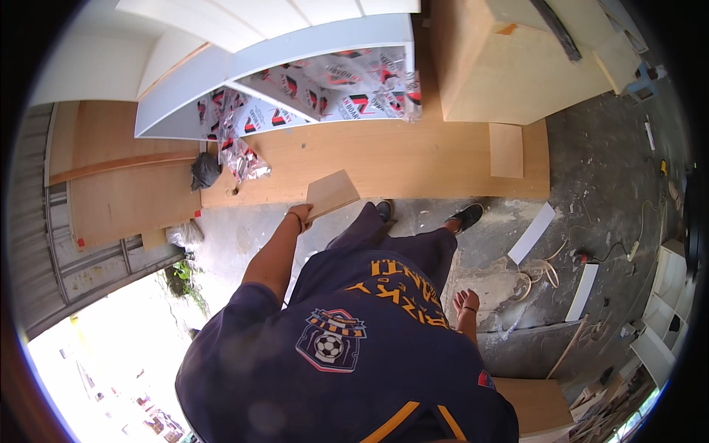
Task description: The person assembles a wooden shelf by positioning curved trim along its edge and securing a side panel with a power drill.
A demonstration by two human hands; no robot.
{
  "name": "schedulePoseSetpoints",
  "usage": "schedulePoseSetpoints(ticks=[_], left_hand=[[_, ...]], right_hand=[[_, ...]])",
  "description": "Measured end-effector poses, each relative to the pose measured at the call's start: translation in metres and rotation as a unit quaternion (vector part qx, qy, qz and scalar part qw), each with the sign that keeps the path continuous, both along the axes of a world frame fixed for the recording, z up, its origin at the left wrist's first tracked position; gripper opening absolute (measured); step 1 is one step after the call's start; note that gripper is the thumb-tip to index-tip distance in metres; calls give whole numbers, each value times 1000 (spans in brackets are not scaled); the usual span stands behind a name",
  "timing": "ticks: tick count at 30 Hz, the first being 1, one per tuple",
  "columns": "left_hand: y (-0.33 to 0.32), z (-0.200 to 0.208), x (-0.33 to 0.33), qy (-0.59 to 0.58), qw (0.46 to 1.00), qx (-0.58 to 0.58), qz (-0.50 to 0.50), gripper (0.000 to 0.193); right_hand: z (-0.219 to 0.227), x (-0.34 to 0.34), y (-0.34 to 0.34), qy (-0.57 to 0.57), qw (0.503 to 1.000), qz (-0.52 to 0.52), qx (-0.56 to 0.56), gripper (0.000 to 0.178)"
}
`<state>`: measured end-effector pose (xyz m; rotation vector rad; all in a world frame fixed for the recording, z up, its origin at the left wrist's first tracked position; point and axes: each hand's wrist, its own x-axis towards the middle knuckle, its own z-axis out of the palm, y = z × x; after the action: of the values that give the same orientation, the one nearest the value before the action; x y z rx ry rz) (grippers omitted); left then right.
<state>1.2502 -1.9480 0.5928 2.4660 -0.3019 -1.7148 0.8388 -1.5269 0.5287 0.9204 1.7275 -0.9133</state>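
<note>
Basically, L hand [301,215] has a small wood panel [334,193], fingers closed on its near L corner; exact thumb placement's too small to tell. Panel's tilted, held out front-L of the body, over the near edge of a big wood sheet [384,159] lying flat on the concrete floor [247,229]. R hand [465,301] hangs out at the R side, well apart from the panel, fingers loosely open & a bit curled. Dark band on each wrist.

Person wears a dark shirt [258,369] w/ yellow lettering + a football badge, plus dark trousers & black shoes [467,217], both just off the sheet's near edge.

At the sheet's far side: pale cabinet [321,38], open compartments lined w/ printed film; loose clear plastic [244,159] spills out at its L end, w/ a dark bag [205,171] just beside. Far R: big wood box [484,66], w/ a thin rect. board [507,150] flat on the sheet near it. Wood boards [122,199] stand at far L.

On the floor to the R: 2 white strips [531,232], looped tan cord [545,277] btwn them, & a red-and-black tool [581,258] near the farther-R strip.
</note>
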Motion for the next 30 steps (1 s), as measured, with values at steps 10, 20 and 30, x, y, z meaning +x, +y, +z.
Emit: schedulePoseSetpoints(ticks=[10,20,30], left_hand=[[-29,2,77,65,998,-2,-12,11],[-44,-76,115,35,991,-91,90,17],[-97,-130,85,130,981,-58,132,13]], right_hand=[[56,146,-95,60,969,185,-152,39],[42,246,-12,119,984,-64,-116,37],[130,499,185,-29,992,-26,119,34]])
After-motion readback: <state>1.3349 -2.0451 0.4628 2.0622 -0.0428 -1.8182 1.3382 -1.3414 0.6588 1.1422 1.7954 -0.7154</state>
